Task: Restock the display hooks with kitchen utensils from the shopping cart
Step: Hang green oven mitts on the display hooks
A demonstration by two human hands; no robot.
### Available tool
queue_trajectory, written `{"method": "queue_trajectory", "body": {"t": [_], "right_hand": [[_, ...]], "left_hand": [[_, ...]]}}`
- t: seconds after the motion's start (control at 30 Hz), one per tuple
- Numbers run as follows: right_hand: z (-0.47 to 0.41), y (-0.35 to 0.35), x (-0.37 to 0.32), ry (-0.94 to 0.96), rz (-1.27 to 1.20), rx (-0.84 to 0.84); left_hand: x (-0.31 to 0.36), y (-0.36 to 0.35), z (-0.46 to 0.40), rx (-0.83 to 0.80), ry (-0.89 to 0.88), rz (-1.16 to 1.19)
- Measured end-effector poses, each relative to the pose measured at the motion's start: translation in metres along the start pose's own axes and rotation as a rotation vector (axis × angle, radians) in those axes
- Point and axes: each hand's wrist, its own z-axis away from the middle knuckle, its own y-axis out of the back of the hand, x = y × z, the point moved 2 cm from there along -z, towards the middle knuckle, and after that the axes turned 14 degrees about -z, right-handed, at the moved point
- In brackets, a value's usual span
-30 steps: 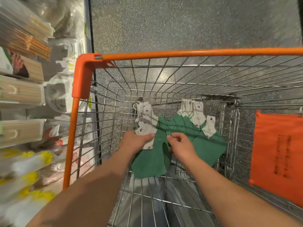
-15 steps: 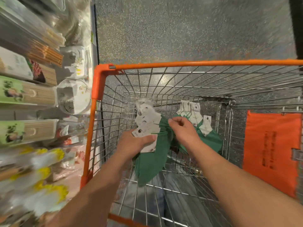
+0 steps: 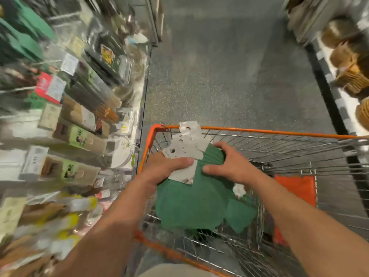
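Both of our hands hold one bundle of green cloth items with white hang tags above the shopping cart [image 3: 259, 131], near its front left corner. Our left hand [image 3: 159, 168] grips the white hang tags [image 3: 184, 150], the thumb pressed flat across the cards and the other fingers hidden beneath them. Our right hand [image 3: 229, 162] curls its fingers over the top edge of the green cloth items [image 3: 189, 200], thumb lying on the fabric just beside the tags. The cloth hangs down from both hands into the wire basket. More green fabric [image 3: 242, 215] lies lower in the cart, toward its right side, and an orange flap [image 3: 295, 188] sits against the cart's near right wall. Display shelves [image 3: 75, 132] with packaged goods stand just left of the cart, badly blurred. Grey speckled floor [image 3: 219, 66] stretches ahead.
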Motion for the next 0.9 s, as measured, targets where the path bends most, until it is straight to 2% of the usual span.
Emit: {"method": "queue_trajectory", "body": {"t": [0.3,0.5,0.7,0.9], "right_hand": [[0.053,0.025,-0.023,0.147,0.017,-0.068],[0.081,-0.003,-0.052,0.218,0.051,-0.185],[0.102,-0.064,-0.083,0.324,0.085,-0.397],[0.134,-0.161,-0.110,0.459,0.328,-0.640]], "left_hand": [[0.003,-0.041,0.085,0.082,-0.076,0.142],[-0.031,-0.033,0.150,0.150,-0.155,0.130],[-0.075,-0.008,0.204,0.402,-0.166,0.280],[-0.141,0.008,0.283,0.709,-0.095,0.533]]}}
